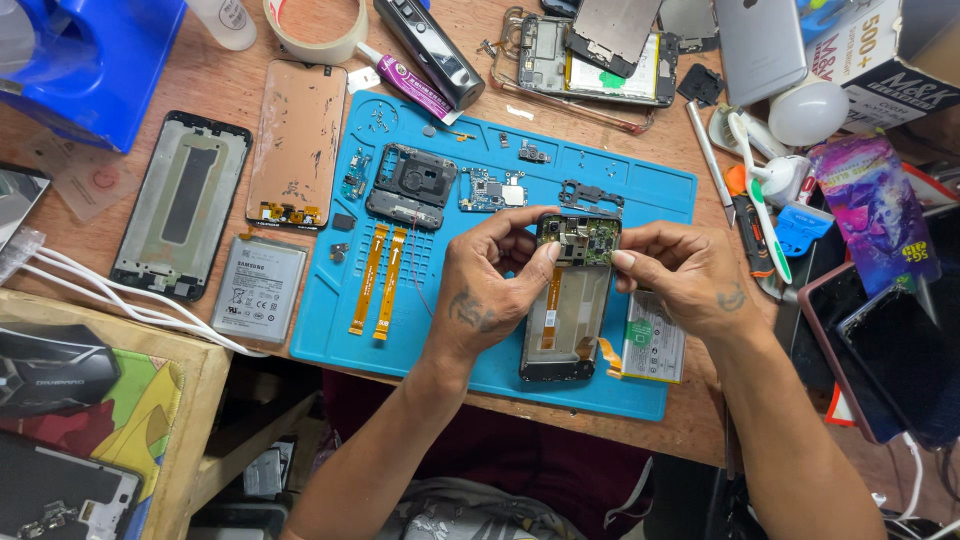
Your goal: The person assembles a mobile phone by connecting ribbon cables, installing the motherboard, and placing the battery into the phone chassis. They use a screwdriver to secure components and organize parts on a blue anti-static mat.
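Note:
An opened phone frame (566, 320) lies upright on the blue repair mat (450, 330), its green circuit board (580, 238) at the top end. My left hand (490, 285) pinches the board's left edge with thumb and fingers. My right hand (680, 275) grips its right edge. An orange flex cable runs down the middle of the frame. A white battery (655, 350) lies on the mat under my right wrist.
Two orange flex cables (380, 280), a black cover plate (412, 185) and a small board (492, 190) lie on the mat. A battery (258, 288), a screen panel (297, 143) and a frame (183, 205) sit left. Tape roll (312, 30), toothbrush (758, 195) and phones crowd the edges.

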